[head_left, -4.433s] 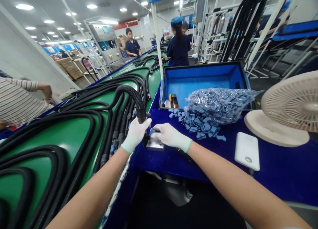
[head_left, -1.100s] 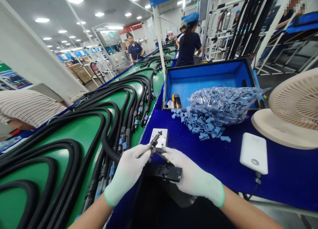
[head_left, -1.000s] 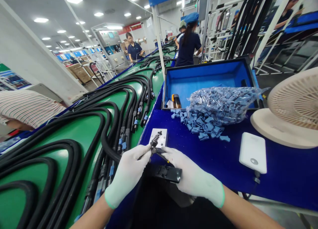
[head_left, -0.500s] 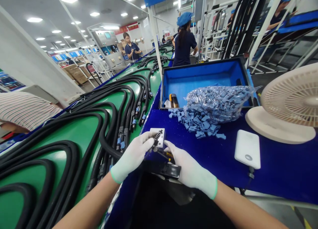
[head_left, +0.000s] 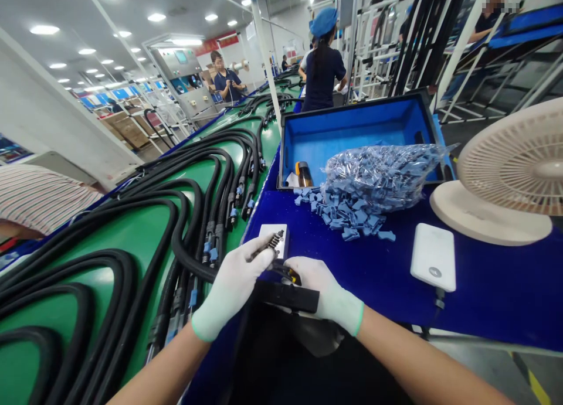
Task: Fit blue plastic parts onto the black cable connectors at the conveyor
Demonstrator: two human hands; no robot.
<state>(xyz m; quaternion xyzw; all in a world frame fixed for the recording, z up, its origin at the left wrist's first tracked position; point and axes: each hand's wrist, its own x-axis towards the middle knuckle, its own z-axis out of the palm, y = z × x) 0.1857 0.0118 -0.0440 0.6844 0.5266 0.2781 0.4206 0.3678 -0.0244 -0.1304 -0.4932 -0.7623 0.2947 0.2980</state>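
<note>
My left hand, in a white glove, is pinched on a small black pinned connector above a white metal plate. My right hand, also gloved, grips a small black-and-yellow hand tool close to that connector. Both hands sit just above a flat black fixture at the front edge of the blue bench. To my left, black corrugated cable harnesses with blue-marked connectors lie on a green board.
Loose blue clips spill beside a clear bag of them, in front of a blue tray. A white power bank and a cream fan stand to the right. A co-worker's striped sleeve shows at left.
My left hand no longer holds the corrugated harness end. Both hands have moved back to the bench's front edge, over the black fixture, and the connector now sits in my left fingers above the plate.
</note>
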